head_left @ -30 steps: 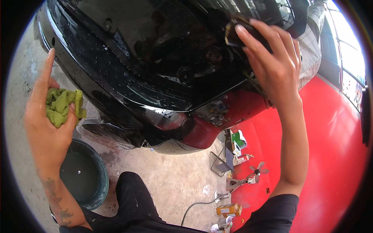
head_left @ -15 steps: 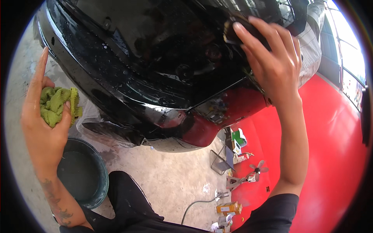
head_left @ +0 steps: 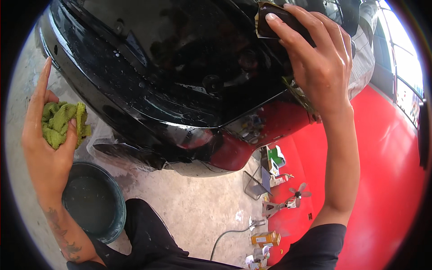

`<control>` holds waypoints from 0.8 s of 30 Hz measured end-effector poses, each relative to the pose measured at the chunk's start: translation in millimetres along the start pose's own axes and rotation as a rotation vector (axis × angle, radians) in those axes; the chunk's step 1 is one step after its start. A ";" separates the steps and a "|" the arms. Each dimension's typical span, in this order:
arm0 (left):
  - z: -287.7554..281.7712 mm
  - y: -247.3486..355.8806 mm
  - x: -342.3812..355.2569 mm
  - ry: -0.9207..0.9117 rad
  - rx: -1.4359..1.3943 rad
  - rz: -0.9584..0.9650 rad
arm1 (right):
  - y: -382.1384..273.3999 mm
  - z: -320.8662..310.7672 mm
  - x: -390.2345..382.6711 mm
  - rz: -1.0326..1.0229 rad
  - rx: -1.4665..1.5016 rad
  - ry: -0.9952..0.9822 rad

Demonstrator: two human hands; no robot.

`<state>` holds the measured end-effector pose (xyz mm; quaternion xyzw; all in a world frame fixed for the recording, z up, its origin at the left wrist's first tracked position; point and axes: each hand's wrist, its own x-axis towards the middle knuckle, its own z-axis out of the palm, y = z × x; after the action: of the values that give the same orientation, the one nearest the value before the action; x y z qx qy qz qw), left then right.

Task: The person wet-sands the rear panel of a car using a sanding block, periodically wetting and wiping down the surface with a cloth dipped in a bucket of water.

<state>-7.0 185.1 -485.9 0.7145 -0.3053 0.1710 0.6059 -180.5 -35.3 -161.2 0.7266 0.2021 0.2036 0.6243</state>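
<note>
My right hand (head_left: 317, 58) presses a dark sanding pad (head_left: 270, 20) flat against the wet, glossy black car panel (head_left: 180, 67) at the upper right. My left hand (head_left: 45, 139) is raised at the left, off the panel, gripping a crumpled green cloth (head_left: 63, 121) with the index finger pointing up. Water beads dot the panel's curved lower edge. Part of the pad is hidden under my fingers.
A dark round bucket of water (head_left: 92, 204) stands on the concrete floor below my left hand. A red car body (head_left: 387, 180) fills the right side. Small bottles, boxes, a hose and a metal stand (head_left: 270, 211) lie on the floor near it. My dark-trousered leg (head_left: 148, 234) is at the bottom.
My right hand has slid the pad slightly along the panel. My left hand with the cloth has drifted a little to the left and the fingers have closed more on the cloth.
</note>
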 end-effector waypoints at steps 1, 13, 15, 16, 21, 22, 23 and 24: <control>-0.7 -1.1 -0.8 -0.002 0.002 0.000 | 2.1 1.5 -7.0 0.002 0.002 0.000; 3.6 6.1 -4.4 -0.055 0.033 -0.004 | 1.9 7.8 -15.3 -0.009 -0.009 0.058; 1.9 8.0 -5.4 -0.083 -0.052 -0.010 | -4.2 4.2 -16.7 0.047 -0.004 0.018; 1.1 9.6 -5.2 -0.082 -0.045 -0.008 | -1.0 1.3 -28.3 0.026 -0.008 0.013; -1.5 5.0 -2.9 0.070 0.023 0.065 | -1.7 -0.9 -47.6 0.085 0.038 0.021; 0.9 6.3 -2.7 0.069 0.020 0.066 | -2.8 3.7 -36.8 0.070 0.023 0.049; 3.4 9.2 -2.3 0.015 0.012 0.037 | -4.1 7.6 -25.5 0.055 0.008 0.078; 4.3 11.2 -3.3 -0.040 0.005 0.007 | -6.8 8.6 -13.6 0.077 0.014 0.059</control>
<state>-17.3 180.7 -480.2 0.7182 -0.3193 0.1597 0.5973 -187.5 -48.9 -169.7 0.7319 0.1938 0.2474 0.6046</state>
